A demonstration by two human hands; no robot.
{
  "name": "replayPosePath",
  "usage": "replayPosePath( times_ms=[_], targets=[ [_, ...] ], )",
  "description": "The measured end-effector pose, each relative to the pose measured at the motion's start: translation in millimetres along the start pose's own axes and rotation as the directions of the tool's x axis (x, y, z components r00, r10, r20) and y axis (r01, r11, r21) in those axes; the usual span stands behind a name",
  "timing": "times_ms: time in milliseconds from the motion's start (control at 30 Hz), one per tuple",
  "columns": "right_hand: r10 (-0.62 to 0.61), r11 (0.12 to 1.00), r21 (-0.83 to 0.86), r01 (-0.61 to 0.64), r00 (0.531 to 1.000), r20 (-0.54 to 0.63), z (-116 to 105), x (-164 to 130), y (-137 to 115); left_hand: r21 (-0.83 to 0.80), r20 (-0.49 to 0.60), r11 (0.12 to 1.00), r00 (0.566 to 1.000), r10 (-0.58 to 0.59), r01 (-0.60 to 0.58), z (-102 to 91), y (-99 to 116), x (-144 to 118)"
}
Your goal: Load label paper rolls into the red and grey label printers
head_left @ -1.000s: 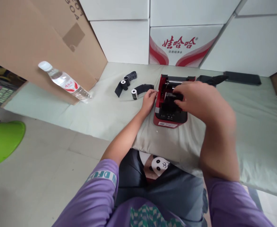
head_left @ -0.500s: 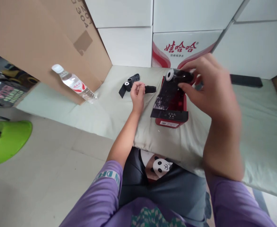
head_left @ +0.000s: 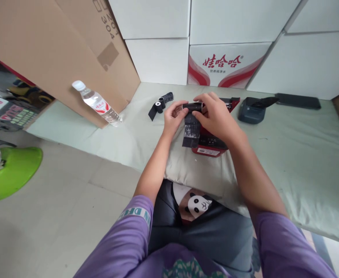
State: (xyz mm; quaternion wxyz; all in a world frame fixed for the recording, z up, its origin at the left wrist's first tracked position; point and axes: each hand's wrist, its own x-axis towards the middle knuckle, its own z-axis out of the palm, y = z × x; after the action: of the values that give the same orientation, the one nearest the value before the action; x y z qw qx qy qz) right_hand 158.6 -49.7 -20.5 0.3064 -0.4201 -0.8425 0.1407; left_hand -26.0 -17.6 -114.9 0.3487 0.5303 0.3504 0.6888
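Note:
A black ribbon roll [head_left: 191, 107] with a pale ring at its left end lies level between my hands. My left hand [head_left: 174, 116] pinches its left end, and my right hand [head_left: 214, 114] grips its right part with thumb and fingers. A crinkled strip of black ribbon [head_left: 191, 133] hangs from the roll. Just behind and below, an open red box-like device [head_left: 208, 151] with a black top panel and white label stands on the covered surface, partly hidden by the strip and my right hand. Left of my left hand lie two smaller black ribbon rolls [head_left: 159, 105].
A water bottle [head_left: 98, 103] leans against the brown carton [head_left: 111, 77] at left. White boxes [head_left: 230, 63] line the back. On the right are a dark blue device [head_left: 252, 112] with a raised black flap and a flat black object [head_left: 298, 101]. A green stool [head_left: 16, 170] stands lower left.
My right hand has moved left and down with the ribbon roll, turning it level. My left hand has come up to its left end. The dark blue device at right is now uncovered.

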Motion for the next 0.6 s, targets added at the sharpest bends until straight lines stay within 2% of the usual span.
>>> replayPosePath(
  times_ms=[100,167,367,467,600],
  targets=[
    [0.156,0.988,-0.010,-0.156,0.988,0.007,-2,1,-4,-0.027,-0.053,0.997,0.996,-0.069,0.067,3.5,7,-1],
    [0.208,0.978,-0.009,-0.208,0.978,0.010,-3,1,-4,-0.043,-0.044,0.995,0.995,-0.087,0.085,5.2,8,-2],
    [0.172,0.985,0.010,-0.172,0.985,0.029,-3,3,5,-0.042,0.054,0.989,0.989,-0.138,0.140,3.0,3,-1],
    [0.157,0.987,0.019,-0.158,0.986,0.054,-4,2,5,-0.035,0.073,0.992,0.991,-0.116,0.119,1.7,2,0],
    [0.199,0.979,0.040,-0.199,0.980,0.005,-4,2,4,-0.055,0.116,0.994,0.990,-0.085,0.092,4.2,2,-2]
  ],
)
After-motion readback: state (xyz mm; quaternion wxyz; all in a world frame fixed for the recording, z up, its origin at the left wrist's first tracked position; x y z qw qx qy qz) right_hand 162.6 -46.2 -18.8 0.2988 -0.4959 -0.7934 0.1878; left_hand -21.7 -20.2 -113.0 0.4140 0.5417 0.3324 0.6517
